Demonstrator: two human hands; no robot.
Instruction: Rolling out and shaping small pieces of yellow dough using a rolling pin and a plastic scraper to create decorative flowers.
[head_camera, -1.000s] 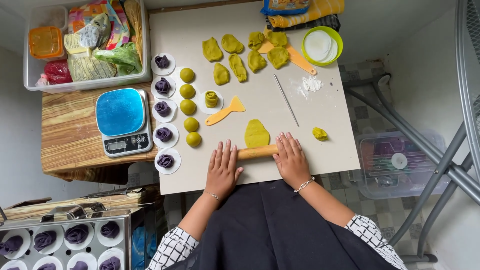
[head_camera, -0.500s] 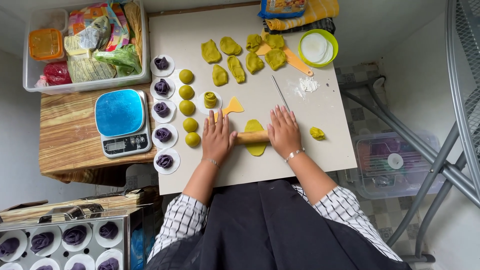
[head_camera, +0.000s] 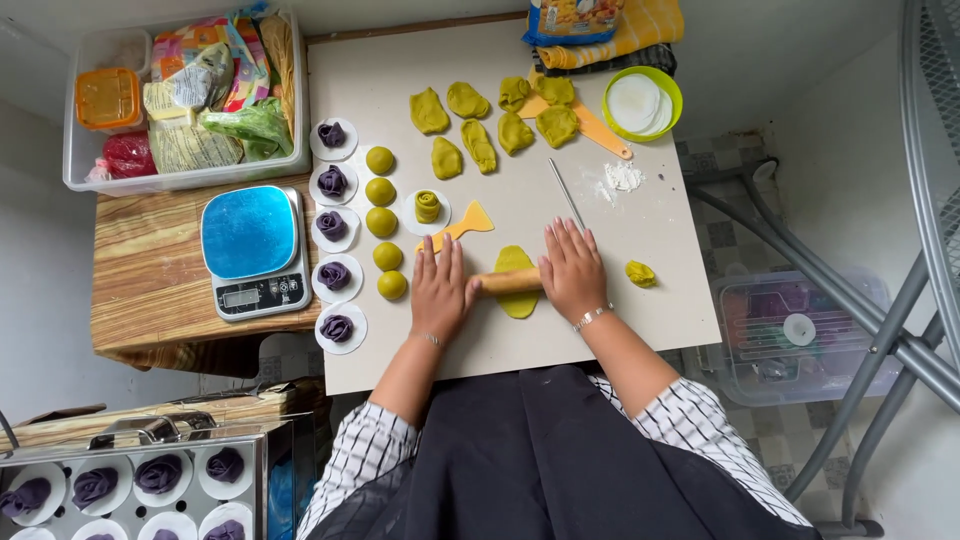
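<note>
While the left hand (head_camera: 440, 290) lies flat, fingers stretched, on the rolling pin's (head_camera: 510, 281) left end, the pin runs left-right across the flattened green dough (head_camera: 517, 297) mid-board, and the right hand (head_camera: 572, 272) presses open-palmed on its right end, neither gripping.

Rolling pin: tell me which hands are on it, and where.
Both. The left hand and right hand press flat on the two ends of the rolling pin, not gripping it; its middle lies across the flattened green dough.
</note>
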